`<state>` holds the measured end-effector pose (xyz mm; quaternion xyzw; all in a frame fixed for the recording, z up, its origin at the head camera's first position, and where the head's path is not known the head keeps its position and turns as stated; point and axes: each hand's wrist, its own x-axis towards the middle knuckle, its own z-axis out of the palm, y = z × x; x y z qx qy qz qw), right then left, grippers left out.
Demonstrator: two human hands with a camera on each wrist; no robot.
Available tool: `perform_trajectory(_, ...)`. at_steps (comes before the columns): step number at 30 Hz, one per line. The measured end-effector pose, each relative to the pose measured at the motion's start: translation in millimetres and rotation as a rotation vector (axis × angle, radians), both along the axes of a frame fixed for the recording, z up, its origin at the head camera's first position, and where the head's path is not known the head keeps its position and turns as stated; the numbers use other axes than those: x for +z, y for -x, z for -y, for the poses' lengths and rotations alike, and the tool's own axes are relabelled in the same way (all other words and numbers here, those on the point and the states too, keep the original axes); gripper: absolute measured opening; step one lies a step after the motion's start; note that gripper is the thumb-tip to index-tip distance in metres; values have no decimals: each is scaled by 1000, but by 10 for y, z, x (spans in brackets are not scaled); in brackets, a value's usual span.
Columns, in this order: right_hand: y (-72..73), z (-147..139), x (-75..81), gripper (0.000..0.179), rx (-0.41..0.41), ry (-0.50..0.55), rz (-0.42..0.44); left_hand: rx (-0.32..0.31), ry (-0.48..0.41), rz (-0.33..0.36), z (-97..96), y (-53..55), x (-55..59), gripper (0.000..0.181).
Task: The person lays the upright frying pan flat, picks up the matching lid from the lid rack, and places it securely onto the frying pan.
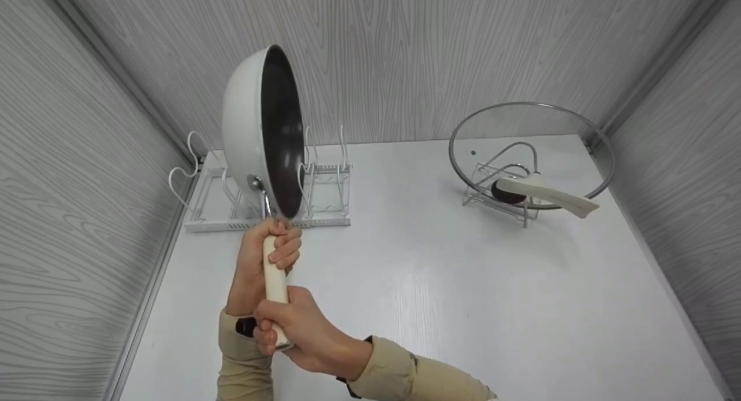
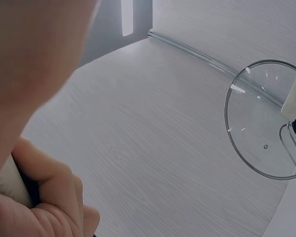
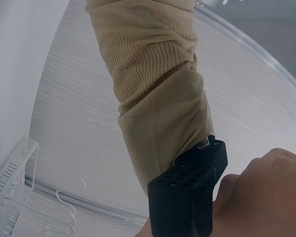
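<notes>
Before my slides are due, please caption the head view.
Left hand and right hand grip a handle; its pan hides part of a white rack.

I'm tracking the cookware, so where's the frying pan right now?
In the head view, the frying pan is left of centre, on edge, partly hiding the white rack, its handle in the left hand and right hand.

Pan (image 1: 243, 111): off-white outside, very dark brown inside | pan handle (image 1: 275, 279): cream | rack (image 1: 330, 221): white | glass lid (image 1: 558, 132): transparent, grey-rimmed | lid handle (image 1: 547, 195): cream and black | lid stand (image 1: 525, 214): silver-grey | walls (image 1: 376, 59): pale grey, darker wood-grain lines | tabletop (image 1: 417, 262): white | sleeves (image 1: 425, 378): beige | wrist device (image 3: 182, 197): black
</notes>
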<state>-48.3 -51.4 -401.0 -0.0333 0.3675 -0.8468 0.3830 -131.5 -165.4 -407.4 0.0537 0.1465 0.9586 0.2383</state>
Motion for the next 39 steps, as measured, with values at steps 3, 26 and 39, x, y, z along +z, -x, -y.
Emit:
perform_trajectory(3, -14, 1, 13, 6, -4, -19, -19, 5, 2, -17, -7, -17, 30, 21)
perform_trajectory(26, -83, -118, 145, 12, 23, 33, -163, 60, 14, -99, -112, -110, 278, 15)
perform_trajectory(39, -163, -173, 202, 17, 11, 66, -202, 30, -8, -174, -188, -164, 381, 20)
